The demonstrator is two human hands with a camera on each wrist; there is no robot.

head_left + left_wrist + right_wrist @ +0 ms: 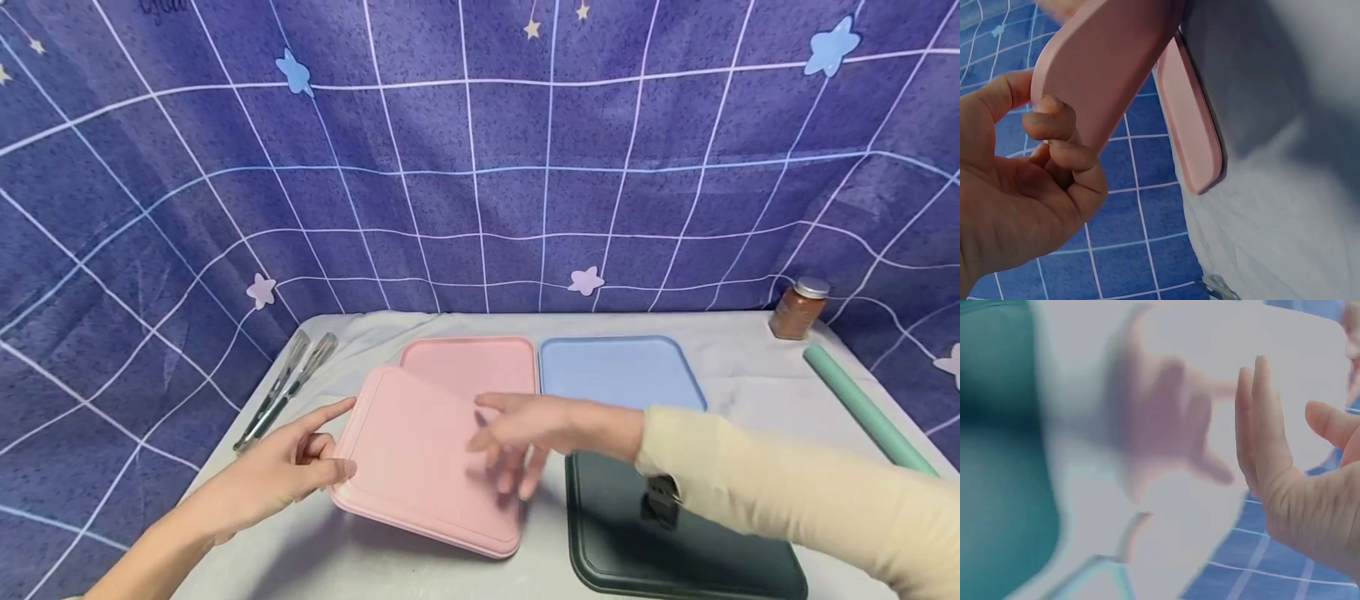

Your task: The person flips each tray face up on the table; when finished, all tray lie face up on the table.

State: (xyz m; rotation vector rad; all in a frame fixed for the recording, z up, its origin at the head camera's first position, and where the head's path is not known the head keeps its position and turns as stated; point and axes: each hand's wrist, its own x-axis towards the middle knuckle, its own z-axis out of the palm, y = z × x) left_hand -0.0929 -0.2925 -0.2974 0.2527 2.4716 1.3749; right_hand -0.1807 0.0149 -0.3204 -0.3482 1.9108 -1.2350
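My left hand (288, 467) pinches the left edge of a pink tray (420, 467), thumb on top and other fingers curled beneath. The tray is tilted, its near edge raised above the white cloth. In the left wrist view, the fingers of the left hand (1041, 162) grip a corner of this tray (1110, 69). Behind and partly under it lies a second pink tray (472, 358). My right hand (528, 429), slightly blurred, hovers over the held tray's right side. The right wrist view has the right hand (1291, 469) with straight fingers and thumb apart, holding nothing.
A blue tray (618, 371) lies at the back, with a dark green tray (675, 550) nearer, partly under the right arm. Tongs (288, 387) lie at the left edge. At the right are a brown-filled jar (799, 310) and a green roll (866, 408). A patterned purple cloth (510, 200) hangs behind.
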